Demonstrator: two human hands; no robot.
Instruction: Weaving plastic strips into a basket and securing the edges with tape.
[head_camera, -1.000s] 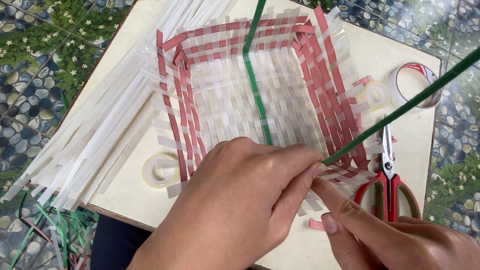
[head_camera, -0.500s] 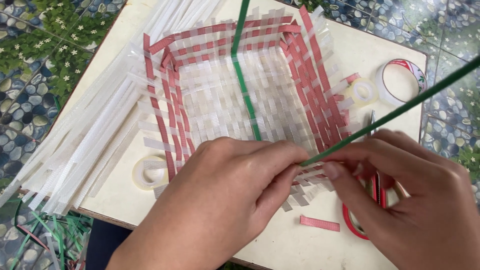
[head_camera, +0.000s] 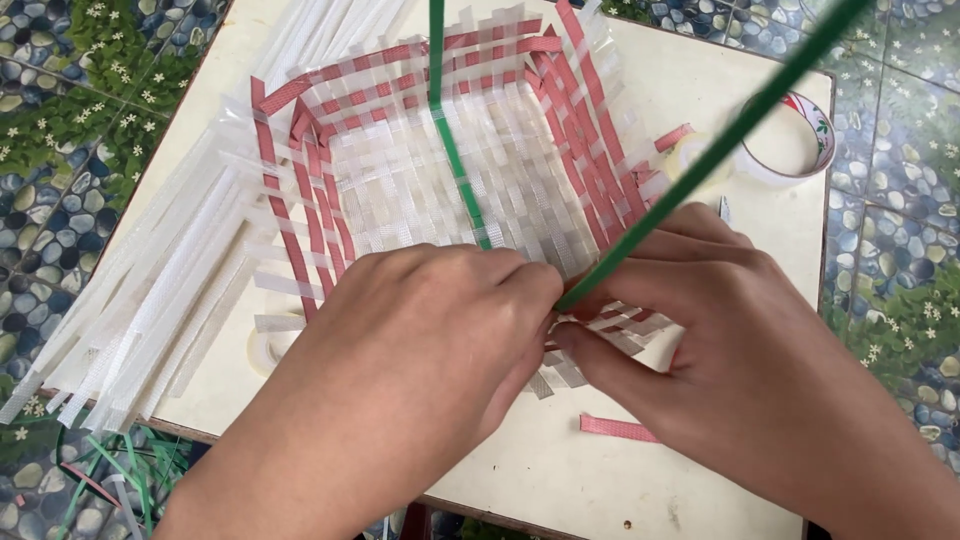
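1. The left hand (head_camera: 400, 370) fills the lower centre of the frame, fingers curled down and tips pressed on the near edge of the basket (head_camera: 440, 160).
2. The right hand (head_camera: 720, 340) lies at lower right, thumb and fingers pinched shut on a green strip (head_camera: 700, 170) right where it meets the left fingertips at mid-frame.
3. That strip runs from the pinch up to the upper right corner of the frame.
4. A red scrap (head_camera: 618, 428) lies on the table (head_camera: 560, 470) just below the right thumb.
5. The basket, woven of clear and red strips, sits at centre and upper centre; its near wall is under both hands.
6. A second green strip (head_camera: 455, 150) runs down the basket's middle from the top edge.
7. Loose white strips (head_camera: 150, 290) fan across the left of the frame, off the table's edge.
8. A tape roll (head_camera: 795, 140) lies at upper right, beside the basket; a smaller clear roll (head_camera: 690, 150) lies between them, partly behind the strip.
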